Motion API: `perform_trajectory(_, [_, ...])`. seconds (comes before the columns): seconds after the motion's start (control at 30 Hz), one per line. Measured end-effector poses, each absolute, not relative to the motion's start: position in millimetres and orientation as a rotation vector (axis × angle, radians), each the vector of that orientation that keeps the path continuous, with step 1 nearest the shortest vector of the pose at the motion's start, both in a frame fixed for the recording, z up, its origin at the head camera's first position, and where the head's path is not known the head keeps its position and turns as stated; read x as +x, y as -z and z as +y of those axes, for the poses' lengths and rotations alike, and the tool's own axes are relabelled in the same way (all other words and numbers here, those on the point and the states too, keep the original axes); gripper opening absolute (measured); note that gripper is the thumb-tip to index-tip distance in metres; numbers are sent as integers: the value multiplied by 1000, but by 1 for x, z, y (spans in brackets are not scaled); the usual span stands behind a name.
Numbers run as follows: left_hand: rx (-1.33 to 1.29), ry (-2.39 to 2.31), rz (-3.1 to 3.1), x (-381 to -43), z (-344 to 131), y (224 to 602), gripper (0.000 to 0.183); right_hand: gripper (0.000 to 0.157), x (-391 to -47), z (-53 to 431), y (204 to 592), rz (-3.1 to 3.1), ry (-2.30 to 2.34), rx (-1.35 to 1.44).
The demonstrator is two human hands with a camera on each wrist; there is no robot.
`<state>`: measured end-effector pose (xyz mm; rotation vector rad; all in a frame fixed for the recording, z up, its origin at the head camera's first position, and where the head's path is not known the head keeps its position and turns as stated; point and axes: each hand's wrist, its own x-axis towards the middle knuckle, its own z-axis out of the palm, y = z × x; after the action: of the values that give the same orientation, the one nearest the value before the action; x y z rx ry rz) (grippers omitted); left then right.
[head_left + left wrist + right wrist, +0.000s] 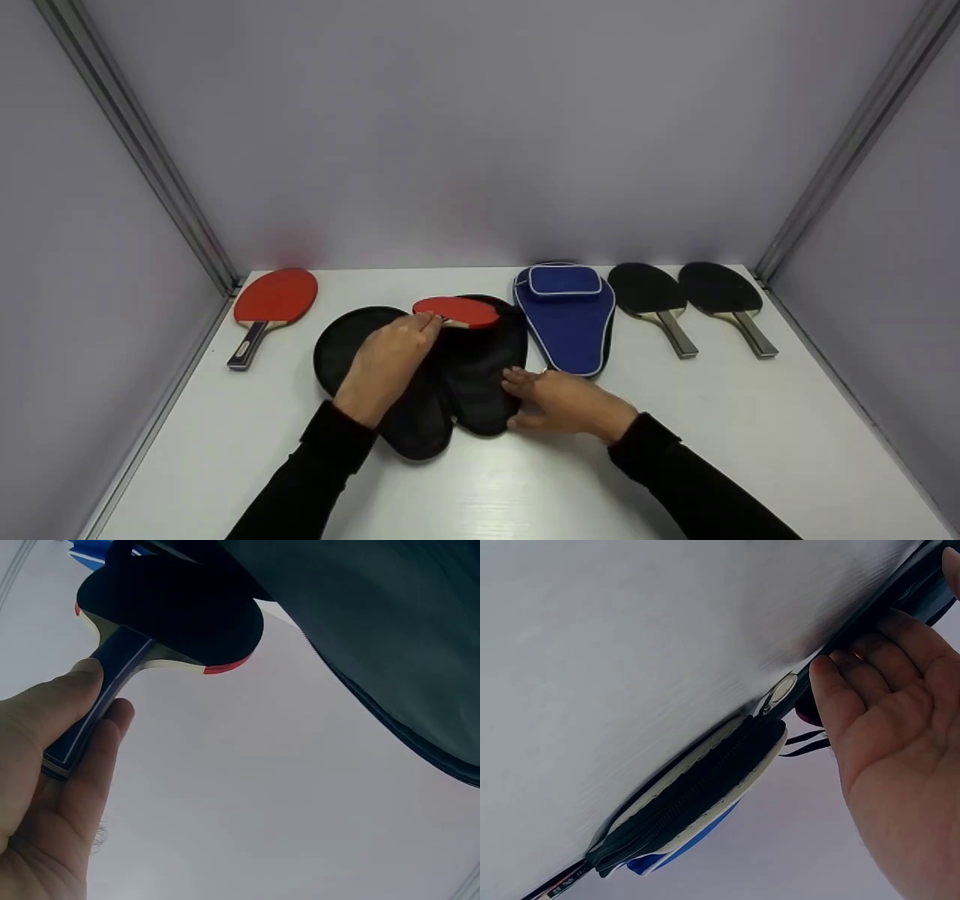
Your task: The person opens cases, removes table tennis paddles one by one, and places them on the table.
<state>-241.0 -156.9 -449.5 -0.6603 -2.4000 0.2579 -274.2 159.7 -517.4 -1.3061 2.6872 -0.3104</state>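
Note:
My left hand [386,364] grips a table tennis paddle [457,311] by its dark blue handle [112,682]. The blade's red face is up; from the left wrist view its black underside shows. It is tilted over the right half of a paddle case [487,382] that lies unzipped and spread, black lining up. At that half's right edge, my right hand [566,403] rests its extended fingers on the lining. In the right wrist view, the fingers [870,679] lie along the dark case edge.
A blue paddle case [566,322] with white piping lies right of the spread one, close to my right hand. Two black-faced paddles [646,292] [720,292] lie farther right. A red paddle [276,298] lies at the left. Walls [480,135] enclose the white table [712,420].

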Motion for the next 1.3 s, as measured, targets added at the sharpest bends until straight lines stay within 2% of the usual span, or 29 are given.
perform_trajectory(0.33, [-648,-85,-2447,-241,-176,437,43,67,-274,161,519,2688,312,-1324])
perform_trajectory(0.67, [-587,18,-2443,-246,-204,429,42,68,-274,161,520,2692,295,-1334])
perform_trajectory(0.9, [-519,120,-2456,-250,-225,428,33,69,-274,160,520,2684,303,-1309])
perform_trajectory(1.3, [-359,225,-2592,-256,-257,431,36,70,-274,161,518,2673,303,-1287])
